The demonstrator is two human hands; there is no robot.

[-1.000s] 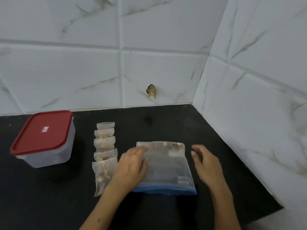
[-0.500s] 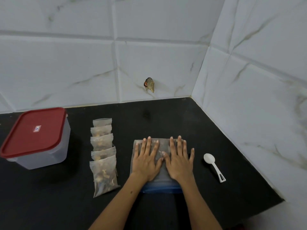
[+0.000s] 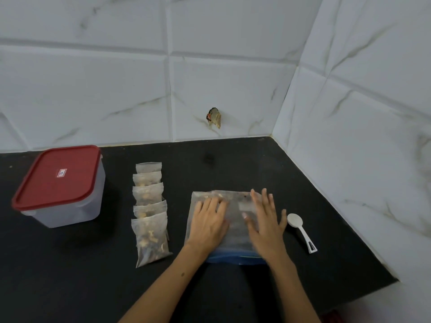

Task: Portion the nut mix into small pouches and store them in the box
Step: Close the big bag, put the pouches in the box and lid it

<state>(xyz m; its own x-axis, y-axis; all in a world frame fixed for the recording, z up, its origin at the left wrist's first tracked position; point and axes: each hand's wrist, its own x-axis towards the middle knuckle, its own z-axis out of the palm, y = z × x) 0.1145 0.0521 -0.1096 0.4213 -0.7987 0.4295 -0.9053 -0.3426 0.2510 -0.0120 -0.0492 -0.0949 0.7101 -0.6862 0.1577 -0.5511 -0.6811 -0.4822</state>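
Observation:
A large clear zip bag [image 3: 235, 206] with a blue closure edge lies flat on the black counter [image 3: 210, 287], a few nuts showing at its far end. My left hand [image 3: 207, 223] rests flat on the bag's left half. My right hand [image 3: 265, 223] lies flat on its right half, fingers spread. Several small filled pouches [image 3: 149, 210] lie in an overlapping row to the left of the bag. A clear box with a red lid [image 3: 58, 183] stands shut at the far left. A white plastic spoon [image 3: 300, 230] lies right of my right hand.
White marble-look tiled walls close the counter at the back and on the right, meeting in a corner [image 3: 279, 136]. A small scrap of torn tape or paper [image 3: 214, 117] sticks to the back wall. The counter's near right edge [image 3: 363, 297] runs diagonally.
A second ago my hands were at the bag's sides; both then came down flat on it. Since half a second ago they have spread slightly apart, the right one toward the spoon.

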